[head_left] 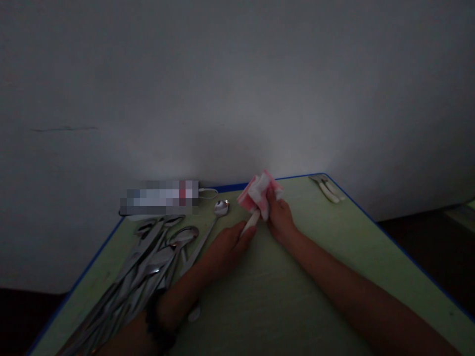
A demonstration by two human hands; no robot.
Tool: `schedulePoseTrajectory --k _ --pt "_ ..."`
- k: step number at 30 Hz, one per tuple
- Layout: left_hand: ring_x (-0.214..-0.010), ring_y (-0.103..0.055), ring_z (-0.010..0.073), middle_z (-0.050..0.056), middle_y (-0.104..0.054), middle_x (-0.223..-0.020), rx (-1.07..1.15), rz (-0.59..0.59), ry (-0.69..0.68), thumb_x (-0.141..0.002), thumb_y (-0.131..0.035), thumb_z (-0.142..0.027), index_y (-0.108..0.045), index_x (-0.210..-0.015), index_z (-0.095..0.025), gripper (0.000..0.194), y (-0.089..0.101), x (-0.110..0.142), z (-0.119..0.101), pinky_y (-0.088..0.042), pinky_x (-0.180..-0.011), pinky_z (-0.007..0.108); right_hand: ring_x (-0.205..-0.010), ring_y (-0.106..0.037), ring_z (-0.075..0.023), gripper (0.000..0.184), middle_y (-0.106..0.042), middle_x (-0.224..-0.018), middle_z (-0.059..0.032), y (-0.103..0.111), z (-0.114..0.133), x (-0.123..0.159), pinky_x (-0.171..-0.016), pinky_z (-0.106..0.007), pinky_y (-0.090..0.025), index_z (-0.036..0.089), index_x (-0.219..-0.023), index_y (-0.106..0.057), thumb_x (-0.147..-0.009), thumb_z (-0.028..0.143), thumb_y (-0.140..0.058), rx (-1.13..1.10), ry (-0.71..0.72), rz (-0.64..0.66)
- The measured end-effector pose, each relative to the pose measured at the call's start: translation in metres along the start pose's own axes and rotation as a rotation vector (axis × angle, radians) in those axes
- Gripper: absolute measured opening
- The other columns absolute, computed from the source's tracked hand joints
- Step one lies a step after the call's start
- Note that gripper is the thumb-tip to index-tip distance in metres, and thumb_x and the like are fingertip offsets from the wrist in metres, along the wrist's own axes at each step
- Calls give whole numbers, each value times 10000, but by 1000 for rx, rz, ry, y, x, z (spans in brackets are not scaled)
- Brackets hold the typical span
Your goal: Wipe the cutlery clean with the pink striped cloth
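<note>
I view a green table (278,306) (blue-edged) beside a grey wall (237,89); near its far edge, my left hand (230,244) grips a pale handle (250,222), my right hand (280,217) a pink-and-white cloth (260,187).

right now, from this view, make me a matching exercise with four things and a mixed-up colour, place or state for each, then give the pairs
Things
1 cloth
2 left hand
3 bracelet
4 table

Descriptions
A green, with blue edging
B pink and white, in the right hand
C dark, worn on an arm
D closed around a pale handle

Pairs: 1-B, 2-D, 3-C, 4-A
</note>
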State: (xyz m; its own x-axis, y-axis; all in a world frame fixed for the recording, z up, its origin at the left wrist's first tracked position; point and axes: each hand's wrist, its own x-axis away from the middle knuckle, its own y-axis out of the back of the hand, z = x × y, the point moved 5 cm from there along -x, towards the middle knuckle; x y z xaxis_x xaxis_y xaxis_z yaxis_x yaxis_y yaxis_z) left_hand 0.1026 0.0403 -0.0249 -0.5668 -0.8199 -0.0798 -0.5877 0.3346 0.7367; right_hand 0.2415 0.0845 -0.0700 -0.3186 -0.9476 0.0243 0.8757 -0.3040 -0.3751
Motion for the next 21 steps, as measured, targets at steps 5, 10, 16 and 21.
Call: schedulePoseTrajectory --k 5,10,16,21 --pt "-713 -603 193 47 -665 -812 30 -7 18 -909 -290 -431 -578 -894 -182 380 -2 -2 2 -419 -626 268 -513 -472 -98 382 -580 -604 -8 -12 -2 14 -483 -224 -361 151 -705 -610 -692 533 -596 -57 -92 80" --pt "-841 -594 207 77 -653 -943 65 18 4 -909 -294 -422 -567 -979 -169 379 -1 0 0 -421 -740 292 -563 -518 -112 333 -616 -645 -2 -21 3 21 -538 -232 -393 161 -800 -623 -677 471 -637 -171 -133 158" --pt "-672 -545 151 15 -613 -785 77 135 -95 -899 -327 -399 -520 -997 -185 304 0 9 -7 -394 -605 236 -425 -394 -80 357 -515 -500 44 -18 4 17 -416 -224 -293 162 -711 -584 -653 510 -644 -232 -182 132" --pt "-523 -499 122 -17 -549 -592 95 120 5 -907 -284 -423 -510 -756 -178 366 -4 6 4 -355 -518 226 -471 -420 -78 334 -549 -550 24 -14 4 14 -448 -210 -316 160 -699 -601 -670 492 -632 -220 -141 70"
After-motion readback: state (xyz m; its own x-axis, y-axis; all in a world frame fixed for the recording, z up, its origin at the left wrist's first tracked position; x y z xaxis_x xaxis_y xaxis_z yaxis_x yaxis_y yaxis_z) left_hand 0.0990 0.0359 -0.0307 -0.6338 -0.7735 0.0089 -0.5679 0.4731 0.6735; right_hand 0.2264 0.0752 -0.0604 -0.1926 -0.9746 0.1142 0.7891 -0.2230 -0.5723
